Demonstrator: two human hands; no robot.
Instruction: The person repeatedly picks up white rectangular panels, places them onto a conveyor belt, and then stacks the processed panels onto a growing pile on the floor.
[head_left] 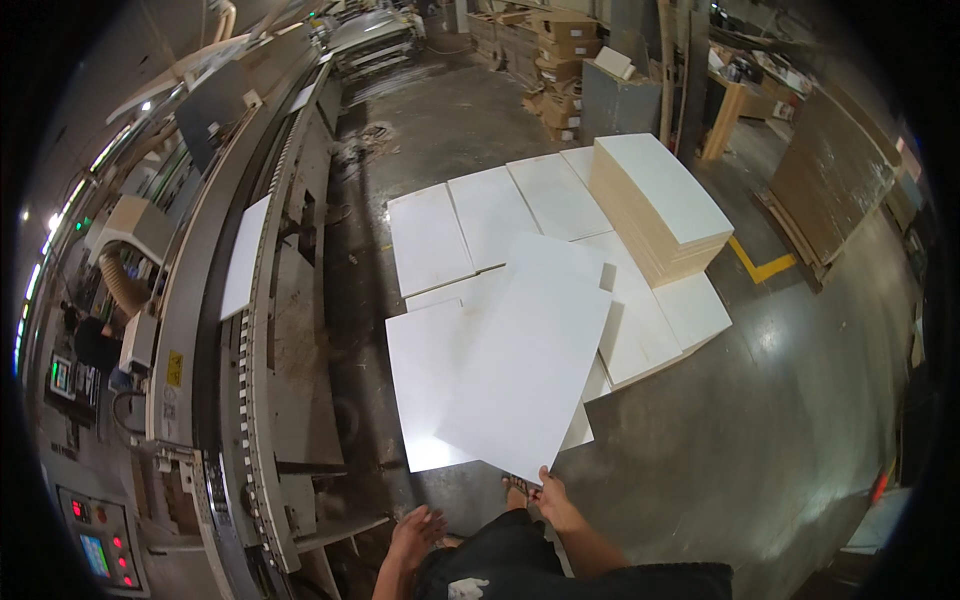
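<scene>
My right hand [552, 497] grips the near corner of a large white board [530, 350], thumb on top. The board lies at a slant above other white boards [420, 400]; whether its far end rests on them cannot be told. My left hand [415, 538] is by my waist, left of the board and apart from it, holding nothing, its fingers loosely bent and apart. More white boards [430, 235] are laid out in low piles beyond. On their far right side rises a taller stack of white-topped boards [660, 195] with tan edges.
Along my left runs a long machine [300, 400] with a white board [245, 260] on its bed and a control panel [100, 540] near me. A person [95, 345] is behind it. Cardboard boxes [565, 60] stand far off; brown sheets [830, 180] stand right, past a yellow floor line [765, 267].
</scene>
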